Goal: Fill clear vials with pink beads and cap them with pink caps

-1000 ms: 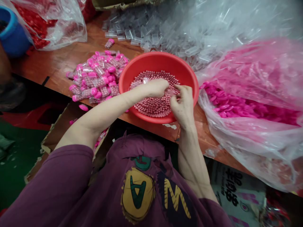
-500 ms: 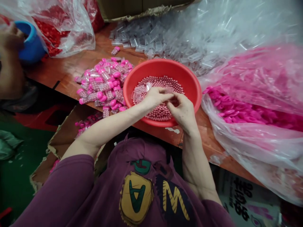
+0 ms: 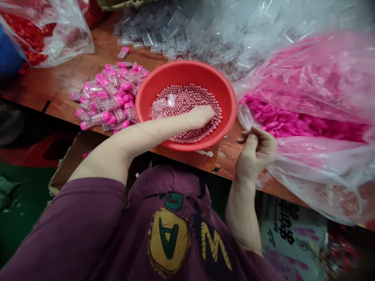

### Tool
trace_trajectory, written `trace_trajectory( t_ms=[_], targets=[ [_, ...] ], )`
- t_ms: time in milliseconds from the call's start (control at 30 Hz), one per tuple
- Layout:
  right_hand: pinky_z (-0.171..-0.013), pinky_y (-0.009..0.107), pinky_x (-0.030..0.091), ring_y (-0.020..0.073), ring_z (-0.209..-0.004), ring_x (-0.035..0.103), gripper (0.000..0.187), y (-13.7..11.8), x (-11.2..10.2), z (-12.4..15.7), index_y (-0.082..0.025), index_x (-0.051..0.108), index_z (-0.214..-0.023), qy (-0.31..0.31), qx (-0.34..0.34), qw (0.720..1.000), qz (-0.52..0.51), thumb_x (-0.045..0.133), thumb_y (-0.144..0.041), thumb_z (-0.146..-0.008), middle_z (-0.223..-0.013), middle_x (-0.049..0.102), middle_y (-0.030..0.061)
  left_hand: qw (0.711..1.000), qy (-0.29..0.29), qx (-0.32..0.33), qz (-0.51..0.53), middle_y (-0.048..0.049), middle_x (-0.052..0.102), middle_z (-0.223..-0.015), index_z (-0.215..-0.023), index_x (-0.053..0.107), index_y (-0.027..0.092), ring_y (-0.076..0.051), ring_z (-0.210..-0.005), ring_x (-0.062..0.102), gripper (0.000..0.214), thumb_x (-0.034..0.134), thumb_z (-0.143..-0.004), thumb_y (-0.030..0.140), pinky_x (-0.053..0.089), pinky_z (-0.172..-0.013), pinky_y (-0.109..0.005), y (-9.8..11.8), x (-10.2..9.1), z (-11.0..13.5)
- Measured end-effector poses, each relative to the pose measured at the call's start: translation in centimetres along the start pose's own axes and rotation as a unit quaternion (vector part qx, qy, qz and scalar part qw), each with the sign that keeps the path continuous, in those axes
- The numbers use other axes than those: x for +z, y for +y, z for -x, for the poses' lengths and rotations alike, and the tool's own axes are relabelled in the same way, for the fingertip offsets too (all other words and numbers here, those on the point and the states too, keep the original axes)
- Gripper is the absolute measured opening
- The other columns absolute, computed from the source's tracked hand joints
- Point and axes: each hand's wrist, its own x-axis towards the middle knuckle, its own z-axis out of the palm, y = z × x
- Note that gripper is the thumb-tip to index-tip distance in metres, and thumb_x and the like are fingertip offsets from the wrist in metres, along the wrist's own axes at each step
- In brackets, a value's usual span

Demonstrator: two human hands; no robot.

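Observation:
A red plastic bowl full of small pink beads stands at the table's near edge. My left hand rests in the beads with its fingers curled under; what it holds is hidden. Two clear tubes lie on the beads to its left. My right hand is outside the bowl, at the mouth of a clear bag of pink caps. Its fingers are bent in a pinch, and I cannot make out what is in them.
A heap of filled, pink-capped tubes lies left of the bowl. Empty clear tubes are piled behind it. A bag of red pieces and a blue tub sit at far left. A cardboard box stands below the table edge.
My right hand has left the bowl and moved right to the bag of pink caps. My left hand has stayed in the bowl and dropped onto the beads.

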Motion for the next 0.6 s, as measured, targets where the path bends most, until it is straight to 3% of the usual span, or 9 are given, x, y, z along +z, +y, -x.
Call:
trace_trajectory(
  t_ms=[100,167,267,333,433,533,600],
  targets=[
    [-0.065,0.029,0.059,0.0121,-0.064,0.069,0.014,1.0,-0.5,0.1,-0.025,0.076,-0.105,-0.01,0.027,1.0,0.002,0.071,-0.037,-0.101,-0.087,0.078,-0.0013,0.993,-0.033,-0.06,0.092,-0.007,0.071,-0.08,-0.092,0.083,0.01,-0.023,-0.084,0.068,0.025,0.068,-0.075,0.0,0.052,-0.081,-0.033,0.6,-0.2,0.1],
    [-0.066,0.029,0.059,0.0116,-0.064,0.069,0.014,1.5,-0.5,0.1,-0.025,0.076,-0.106,-0.021,0.039,0.999,-0.004,0.071,-0.036,-0.1,-0.089,0.078,-0.0013,0.977,-0.045,-0.079,0.191,0.0003,0.061,-0.069,-0.077,0.074,0.014,-0.018,-0.077,0.06,0.018,0.07,-0.067,0.0,0.047,-0.078,-0.032,0.3,-1.5,0.8],
    [-0.067,0.029,0.059,0.0117,-0.065,0.069,0.014,1.6,-0.2,-0.2,-0.025,0.075,-0.107,-0.047,0.034,0.998,-0.002,0.071,-0.037,-0.101,-0.09,0.077,-0.0013,0.942,-0.023,-0.072,0.327,0.0036,0.06,-0.073,-0.074,0.066,0.016,-0.013,-0.076,0.056,0.018,0.069,-0.068,-0.001,0.045,-0.081,-0.03,-0.4,-4.2,3.1],
    [-0.067,0.031,0.06,0.013,-0.064,0.069,0.015,1.1,0.3,-0.7,-0.026,0.075,-0.109,-0.061,0.012,0.998,-0.005,0.071,-0.039,-0.103,-0.09,0.077,-0.0003,0.889,0.0,-0.074,0.453,0.0036,0.061,-0.078,-0.076,0.065,0.015,-0.01,-0.078,0.056,0.018,0.07,-0.072,-0.001,0.046,-0.085,-0.029,-0.6,-5.8,5.3],
    [-0.067,0.036,0.061,0.0163,-0.067,0.07,0.014,-0.3,1.5,-1.8,-0.029,0.077,-0.112,-0.094,-0.037,0.995,-0.018,0.069,-0.04,-0.107,-0.092,0.078,0.0023,0.774,0.016,-0.1,0.625,0.0014,0.064,-0.085,-0.084,0.069,0.014,-0.01,-0.08,0.059,0.012,0.075,-0.082,0.005,0.049,-0.084,-0.028,-0.1,-7.2,8.8],
    [-0.068,0.037,0.062,0.0171,-0.07,0.071,0.017,-1.9,3.4,-2.7,-0.03,0.077,-0.117,-0.162,-0.085,0.983,-0.016,0.065,-0.039,-0.11,-0.097,0.079,0.0034,0.671,0.031,-0.142,0.727,-0.0056,0.074,-0.101,-0.102,0.076,0.015,-0.014,-0.086,0.07,0.009,0.075,-0.093,0.014,0.057,-0.081,-0.031,1.0,-7.2,11.6],
    [-0.074,0.038,0.064,0.0174,-0.076,0.073,0.02,-2.7,4.9,-3.1,-0.028,0.078,-0.12,-0.214,-0.118,0.97,-0.005,0.062,-0.037,-0.112,-0.102,0.08,0.0038,0.618,0.048,-0.158,0.769,-0.0086,0.078,-0.105,-0.109,0.077,0.015,-0.016,-0.088,0.074,0.013,0.072,-0.098,0.017,0.06,-0.08,-0.032,1.7,-6.8,12.7]
  ],
)
